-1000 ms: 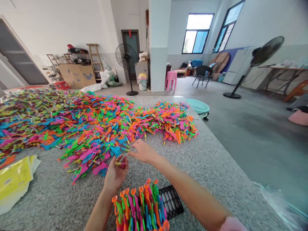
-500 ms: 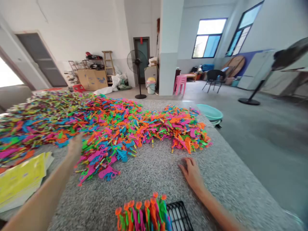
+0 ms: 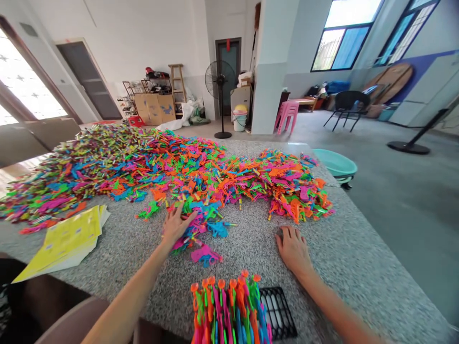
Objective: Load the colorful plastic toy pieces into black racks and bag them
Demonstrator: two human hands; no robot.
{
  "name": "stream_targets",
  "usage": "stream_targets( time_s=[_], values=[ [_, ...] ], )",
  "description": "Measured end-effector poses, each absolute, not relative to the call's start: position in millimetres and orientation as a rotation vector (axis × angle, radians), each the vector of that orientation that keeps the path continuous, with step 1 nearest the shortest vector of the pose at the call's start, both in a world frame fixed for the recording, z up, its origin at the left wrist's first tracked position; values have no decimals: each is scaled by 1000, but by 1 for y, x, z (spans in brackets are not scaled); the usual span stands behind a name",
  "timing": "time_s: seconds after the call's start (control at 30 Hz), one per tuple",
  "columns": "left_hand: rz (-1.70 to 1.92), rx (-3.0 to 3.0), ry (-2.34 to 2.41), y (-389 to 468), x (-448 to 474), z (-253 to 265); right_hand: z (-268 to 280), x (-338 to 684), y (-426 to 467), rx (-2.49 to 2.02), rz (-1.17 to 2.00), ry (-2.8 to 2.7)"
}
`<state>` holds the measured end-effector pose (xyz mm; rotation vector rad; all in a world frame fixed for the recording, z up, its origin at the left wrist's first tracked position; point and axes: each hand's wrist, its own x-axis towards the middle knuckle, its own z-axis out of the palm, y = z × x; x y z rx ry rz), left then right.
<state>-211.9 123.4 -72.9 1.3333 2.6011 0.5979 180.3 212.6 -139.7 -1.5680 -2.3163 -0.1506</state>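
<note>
A large heap of small plastic toys (image 3: 287,179) in pink, orange, green and blue spreads over the speckled stone table (image 3: 247,243); their exact kind is hard to make out. At the heap's near edge, my left hand (image 3: 175,223) lies on several toys with its fingers spread. My right hand (image 3: 294,251) rests on the bare tabletop to the right, fingers loosely apart, holding nothing. Between my forearms, a black plastic grid rack (image 3: 281,310) carries a row of upright toys (image 3: 229,310) with round orange ends.
Yellow printed sheets (image 3: 73,236) lie stacked at the left. A turquoise basin (image 3: 335,162) stands beyond the table's right edge. Further back are a standing fan (image 3: 221,83), pink stools (image 3: 288,114) and a black chair (image 3: 349,105).
My left hand has moved rightward and nearer, bringing some toys together at the heap's front. My right hand stays on the tabletop. The view has shifted left and down.
</note>
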Motion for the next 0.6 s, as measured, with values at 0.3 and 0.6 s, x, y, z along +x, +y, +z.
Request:
stream_targets(
  time_s=[0.3, 0.6],
  values=[
    [703, 1429, 2218, 169, -78, -69, -141, 188, 222, -1472, 155, -1928],
    [469, 1743, 1553, 196, -78, -20, -139, 193, 230, -1545, 290, -1618]
  ],
)
